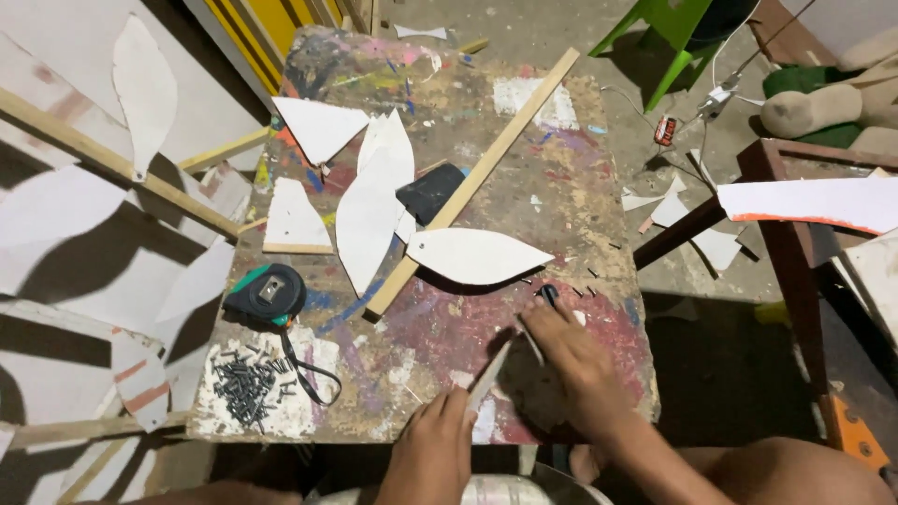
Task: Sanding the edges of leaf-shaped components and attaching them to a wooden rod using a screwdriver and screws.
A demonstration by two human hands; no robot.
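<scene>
While left hand (432, 449) pinches white strip (488, 379) — right hand (571, 351) beside leaf-shaped cutout (477, 255).

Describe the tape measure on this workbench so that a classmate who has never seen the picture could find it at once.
Start at the paint-stained worktable and go to its left edge, just above the pile of dark nails. There lies the tape measure, a rounded black and green case with a trailing strap. Its neighbours are flat white cut-out shapes and a long wooden strip; it alone is dark and chunky.
</scene>
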